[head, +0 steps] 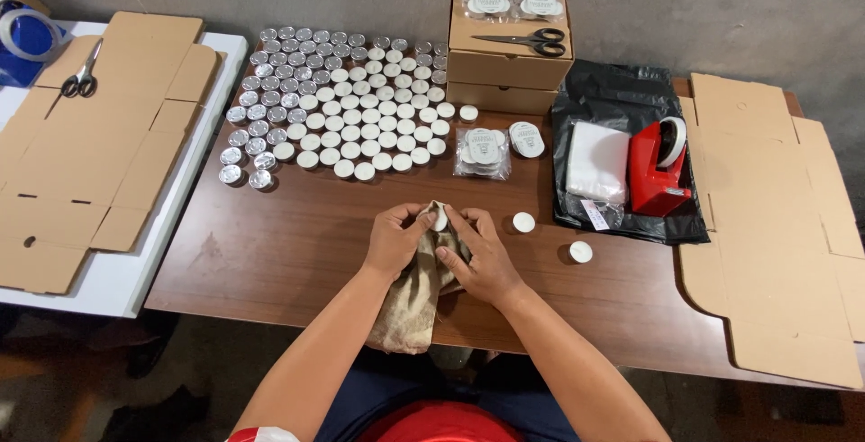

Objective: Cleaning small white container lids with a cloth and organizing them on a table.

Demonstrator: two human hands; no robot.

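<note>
Nearest, a tan, crumpled cloth [410, 302] hangs off the near edge of the dark brown wooden table [297, 244], its long axis running from the edge up toward the hands. Both hands are closed around its upper end: the left hand [394, 242] pinches the cloth with curled fingers, and the right hand [480, 257] lies over the cloth beside it, thumb and forefinger closed on a small round white tealight candle in a silver cup [440, 219]. That candle sits between the two hands at their fingertips, partly wrapped by the cloth, with the right hand slightly closer on it.

Just beyond and to the right, two loose white tealight candles [523, 222] rest apart on the table, nearer the right hand. Farther out lie small clear packets of candles [480, 151], then the large field of tealight candles in rows [347, 104], some white side up, some showing silver bottoms; this lies ahead and to the left. Behind stand stacked brown cardboard boxes [507, 68] with black-handled scissors [527, 42] on top. A red tape dispenser [658, 167] sits on a black plastic bag [622, 100] to the right. Flat cardboard blanks [775, 226] flank both sides.
</note>
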